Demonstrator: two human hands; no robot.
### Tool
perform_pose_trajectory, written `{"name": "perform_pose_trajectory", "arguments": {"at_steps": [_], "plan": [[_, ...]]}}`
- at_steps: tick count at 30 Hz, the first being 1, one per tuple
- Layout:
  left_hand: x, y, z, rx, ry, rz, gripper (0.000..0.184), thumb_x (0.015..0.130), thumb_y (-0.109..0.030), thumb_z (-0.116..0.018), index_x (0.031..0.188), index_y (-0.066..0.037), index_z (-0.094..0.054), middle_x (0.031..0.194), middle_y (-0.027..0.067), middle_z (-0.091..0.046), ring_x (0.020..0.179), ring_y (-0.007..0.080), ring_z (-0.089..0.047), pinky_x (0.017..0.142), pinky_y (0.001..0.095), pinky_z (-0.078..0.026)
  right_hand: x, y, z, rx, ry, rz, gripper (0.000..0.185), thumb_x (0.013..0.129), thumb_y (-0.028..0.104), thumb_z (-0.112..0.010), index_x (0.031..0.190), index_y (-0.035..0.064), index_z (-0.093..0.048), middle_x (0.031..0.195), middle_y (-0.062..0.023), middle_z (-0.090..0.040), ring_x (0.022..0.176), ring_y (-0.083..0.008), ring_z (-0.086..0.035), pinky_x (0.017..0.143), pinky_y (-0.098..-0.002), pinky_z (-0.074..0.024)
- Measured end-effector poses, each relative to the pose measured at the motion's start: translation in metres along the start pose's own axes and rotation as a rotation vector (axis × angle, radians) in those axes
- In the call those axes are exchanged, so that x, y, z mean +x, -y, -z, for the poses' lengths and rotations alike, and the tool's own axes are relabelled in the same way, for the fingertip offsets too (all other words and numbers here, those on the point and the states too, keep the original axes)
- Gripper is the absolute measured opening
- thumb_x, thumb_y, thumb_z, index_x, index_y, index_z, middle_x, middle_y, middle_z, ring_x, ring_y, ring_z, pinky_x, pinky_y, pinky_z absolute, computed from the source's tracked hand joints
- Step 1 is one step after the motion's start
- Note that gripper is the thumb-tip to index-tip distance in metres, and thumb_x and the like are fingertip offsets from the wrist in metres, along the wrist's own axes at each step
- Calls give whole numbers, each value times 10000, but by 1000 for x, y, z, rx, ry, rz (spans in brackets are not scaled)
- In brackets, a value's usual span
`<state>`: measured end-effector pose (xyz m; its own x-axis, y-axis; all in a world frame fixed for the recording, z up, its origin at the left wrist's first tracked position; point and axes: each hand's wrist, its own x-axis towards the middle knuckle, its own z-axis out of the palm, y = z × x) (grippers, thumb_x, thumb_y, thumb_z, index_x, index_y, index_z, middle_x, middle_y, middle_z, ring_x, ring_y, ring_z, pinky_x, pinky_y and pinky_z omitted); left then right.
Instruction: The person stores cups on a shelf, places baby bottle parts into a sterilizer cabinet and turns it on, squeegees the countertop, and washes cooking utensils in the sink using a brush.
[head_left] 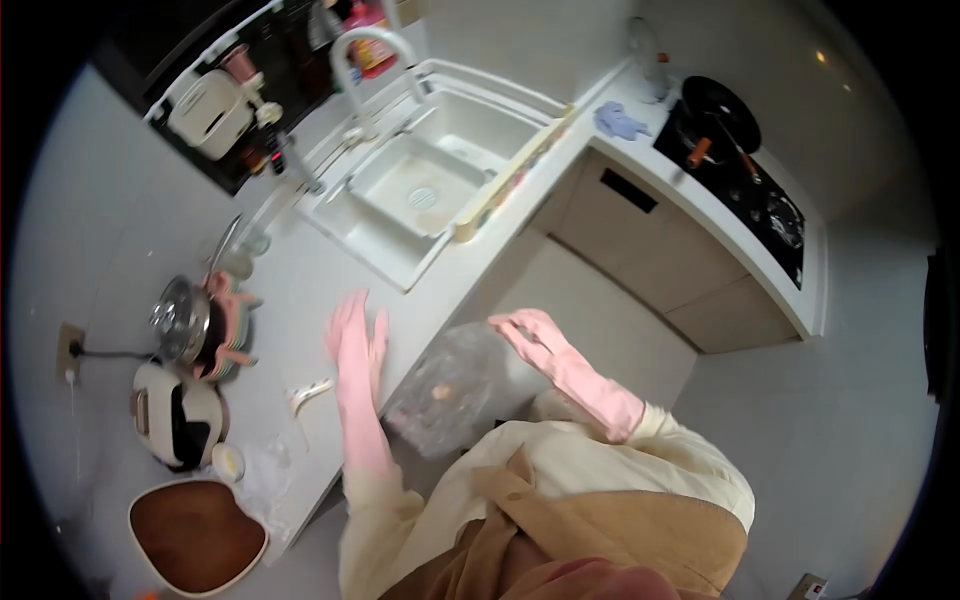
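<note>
Pink rubber gloves cover both hands. My left hand (355, 335) is over the white counter near the sink, its fingers stretched out and the thumb apart, with nothing in it. My right hand (535, 340) is off the counter's front edge, fingers closed on the upper edge of a clear plastic bag (455, 385). The bag hangs beside the counter; a small pale orange bit and some pinkish scraps show through it. Left of my left hand lies a small white tool with a patterned handle (310, 395), perhaps a peeler.
A white double sink (425, 185) with an arched faucet (375, 45) is ahead. A lidded pot (183, 320), a rice cooker (180, 415) and a brown-topped board (198, 535) stand at left. A wok (720, 115) sits on the stove at right, near a blue cloth (622, 120).
</note>
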<state>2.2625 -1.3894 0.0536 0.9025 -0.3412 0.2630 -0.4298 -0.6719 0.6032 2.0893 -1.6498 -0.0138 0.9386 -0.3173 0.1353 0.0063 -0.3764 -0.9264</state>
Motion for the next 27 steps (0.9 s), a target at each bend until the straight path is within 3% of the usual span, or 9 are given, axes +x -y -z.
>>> {"name": "perform_pose_trajectory", "arguments": {"at_steps": [2, 4, 8, 10, 13, 18, 21, 23, 27], "plan": [[61, 2, -75, -187, 109, -1, 416, 873, -211, -577, 1264, -71, -558, 1342, 121, -524, 1284, 299, -431, 1094, 447, -308, -29, -16, 56, 305, -85, -446, 140, 890, 60, -639, 1023, 58, -683, 864, -34, -658, 821, -102, -613, 643, -202, -454], [121, -4, -127, 410, 301, -146, 428, 869, -175, -565, 1294, -128, -545, 1394, 66, -490, 1319, 286, -394, 1104, 432, -302, -47, -29, 110, 205, -245, -255, 138, 906, 78, -622, 1024, 35, -680, 806, -25, -644, 682, -66, -586, 556, -194, -432], [183, 57, -211, 427, 425, -35, 435, 881, -254, -538, 1310, -180, -543, 1392, 66, -492, 1273, 276, -430, 1099, 420, -295, -70, -10, 229, 245, -326, -336, 161, 940, 116, -588, 1025, 17, -683, 743, 13, -616, 510, -20, -482, 453, -166, -349], [188, 19, -219, 420, 462, 322, 419, 896, -321, -498, 1273, -159, -580, 1423, 90, -461, 1340, 289, -361, 1121, 388, -265, -73, 7, 274, 147, -392, -418, 172, 953, 102, -553, 1032, 34, -690, 871, -37, -652, 735, -117, -586, 625, -226, -430], [181, 43, -237, 496, 546, 267, 404, 889, -326, -488, 1222, -143, -627, 1473, 105, -406, 1410, 308, -256, 1151, 345, -227, -73, -15, 318, 117, -466, -426, 166, 951, 64, -538, 1016, 6, -680, 973, -90, -677, 864, -173, -644, 753, -254, -485], [174, -63, -191, 786, 724, 140, 394, 837, -233, -555, 1212, -147, -641, 1417, 108, -476, 1356, 265, -372, 1158, 331, -224, -31, -59, 342, 184, -472, -400, 165, 950, 45, -531, 1010, -9, -674, 994, -100, -678, 885, -181, -649, 802, -258, -498], [174, -31, -191, 807, 740, 122, 332, 814, -190, -554, 1112, -144, -693, 1296, 116, -570, 1264, 249, -483, 1152, 362, -245, 23, -73, 332, 73, -468, -161, 173, 938, 128, -586, 1003, 8, -692, 779, -11, -632, 530, -50, -476, 490, -205, -369], [171, 54, -209, 655, 596, 159, 289, 806, -152, -526, 999, -128, -739, 1162, 126, -651, 1170, 240, -567, 1145, 408, -263, 60, -91, 323, 34, -419, -91, 173, 942, 120, -575, 1006, 8, -690, 798, -22, -637, 561, -57, -490, 533, -205, -393], [152, 23, -176, 858, 677, -25, 296, 818, -112, -470, 921, -94, -746, 1007, 126, -698, 1050, 249, -629, 1142, 456, -258, 153, -87, 311, 158, -146, -336, 181, 959, 78, -530, 1016, 1, -684, 899, -66, -662, 700, -84, -547, 705, -206, -473]]}}
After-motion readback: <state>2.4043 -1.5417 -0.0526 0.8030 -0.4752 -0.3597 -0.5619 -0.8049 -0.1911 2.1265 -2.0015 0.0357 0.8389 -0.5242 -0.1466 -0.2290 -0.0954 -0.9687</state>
